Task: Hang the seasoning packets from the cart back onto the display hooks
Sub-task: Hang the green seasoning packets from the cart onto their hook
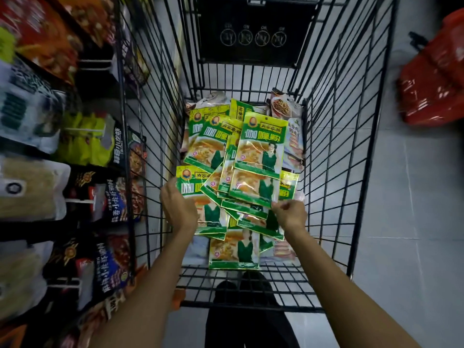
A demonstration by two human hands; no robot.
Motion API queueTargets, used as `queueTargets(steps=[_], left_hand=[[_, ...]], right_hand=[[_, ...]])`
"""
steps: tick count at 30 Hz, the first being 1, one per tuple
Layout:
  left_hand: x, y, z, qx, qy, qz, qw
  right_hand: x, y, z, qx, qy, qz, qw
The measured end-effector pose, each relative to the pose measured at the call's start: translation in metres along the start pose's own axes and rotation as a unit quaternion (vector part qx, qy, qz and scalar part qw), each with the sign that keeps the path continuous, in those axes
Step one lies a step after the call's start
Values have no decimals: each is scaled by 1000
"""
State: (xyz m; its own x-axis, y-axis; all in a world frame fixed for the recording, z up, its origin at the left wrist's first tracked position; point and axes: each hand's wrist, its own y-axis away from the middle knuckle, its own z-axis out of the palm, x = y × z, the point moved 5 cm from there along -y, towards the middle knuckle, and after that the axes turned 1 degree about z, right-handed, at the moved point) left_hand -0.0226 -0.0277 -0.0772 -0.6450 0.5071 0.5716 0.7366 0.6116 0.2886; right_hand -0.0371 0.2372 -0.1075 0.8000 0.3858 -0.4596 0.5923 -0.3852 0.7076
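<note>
Packets of seasoning (262, 144), green and yellow, lie in a messy pile on the bottom of the black wire cart (334, 146). They lie on top of each other and point many ways. A few packets of other kinds peek out from under the pile at 12 o'clock and 3 o'clock.

At 5 o'clock of the pile, the right hand (292, 214) has its fingers curled. It pinches the bottom corner of one green packet (251, 187) near the top of the pile. At 8 o'clock, the left hand (178, 205) rests on the left edge of another green packet (193, 189). Only the back of this hand shows, so one cannot tell if it grips the packet or just touches it.

At 12 o'clock, a black flap (251, 33) with four round signs stands at the far end of the cart. At 9 o'clock, outside the cart, bags of food (32, 192) hang on white display hooks (82, 200). At 2 o'clock, a red basket (437, 79) sits on the pale floor (414, 222). At 6 o'clock, the person's dark shoes (241, 287) show through the cart's wires.
</note>
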Motion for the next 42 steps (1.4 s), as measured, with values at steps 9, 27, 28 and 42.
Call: queueTargets(steps=[9, 27, 28, 42], left_hand=[[-3, -2, -7, -30, -16, -61, 998], [7, 32, -13, -36, 146, -135, 979], [12, 33, -20, -33, 129, -120, 984], [102, 72, -216, 98, 271, 75, 955]], right_hand=[[15, 7, -2, -12, 25, 47, 999], [3, 26, -7, -113, -303, 156, 933], [-2, 31, -11, -111, -290, 145, 939], [-151, 136, -67, -192, -212, -120, 951]])
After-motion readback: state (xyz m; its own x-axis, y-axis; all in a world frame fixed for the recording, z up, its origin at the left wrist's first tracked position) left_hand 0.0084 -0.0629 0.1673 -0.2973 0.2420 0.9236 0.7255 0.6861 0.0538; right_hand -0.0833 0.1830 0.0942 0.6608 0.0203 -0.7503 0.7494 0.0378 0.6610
